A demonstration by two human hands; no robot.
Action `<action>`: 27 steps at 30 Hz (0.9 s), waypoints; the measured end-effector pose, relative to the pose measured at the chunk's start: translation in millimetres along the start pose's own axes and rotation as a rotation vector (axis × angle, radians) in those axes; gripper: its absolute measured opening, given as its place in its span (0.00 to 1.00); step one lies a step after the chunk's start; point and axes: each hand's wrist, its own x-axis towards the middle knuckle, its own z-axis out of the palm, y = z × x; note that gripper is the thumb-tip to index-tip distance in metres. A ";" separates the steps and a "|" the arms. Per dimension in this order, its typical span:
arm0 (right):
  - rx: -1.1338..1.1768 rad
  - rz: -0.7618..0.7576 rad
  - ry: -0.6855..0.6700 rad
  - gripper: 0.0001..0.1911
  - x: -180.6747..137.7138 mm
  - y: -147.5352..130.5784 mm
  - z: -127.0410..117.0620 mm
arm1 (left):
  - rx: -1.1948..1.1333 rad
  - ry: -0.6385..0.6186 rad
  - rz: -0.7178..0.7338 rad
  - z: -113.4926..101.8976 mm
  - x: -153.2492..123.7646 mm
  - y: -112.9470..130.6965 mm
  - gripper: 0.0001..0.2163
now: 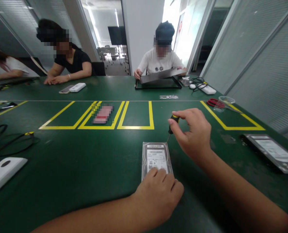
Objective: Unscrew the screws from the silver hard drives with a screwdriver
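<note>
A hard drive (155,157) lies label side up on the green table, its near end covered by my left hand (160,194). The fingers of that hand are curled down over the drive and hold it against the tabletop. My right hand (194,132) pinches a small black and yellow screwdriver (171,128) between thumb and fingers. The thin shaft points down, with its tip at the drive's far right corner. Whether the tip sits in a screw is too small to tell.
A second hard drive (275,152) rests at the right. Farther back are red-handled scissors (215,103) and a clear plastic cup (225,103). Yellow tape (135,127) marks the table (85,168). A white device (5,174) and black cable (15,149) lie left. Several people sit opposite.
</note>
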 end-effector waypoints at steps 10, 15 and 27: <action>-0.010 -0.020 -0.033 0.07 3.1 -3.5 -5.1 | -0.011 -0.021 -0.028 -0.5 0.4 1.2 0.03; 0.006 0.003 -0.030 0.06 3.4 -4.4 -6.1 | -0.023 -0.036 -0.026 -1.2 -0.1 1.3 0.03; 0.016 0.054 -0.035 0.04 4.0 -3.7 -6.9 | -0.017 -0.027 -0.019 -2.8 0.1 0.3 0.03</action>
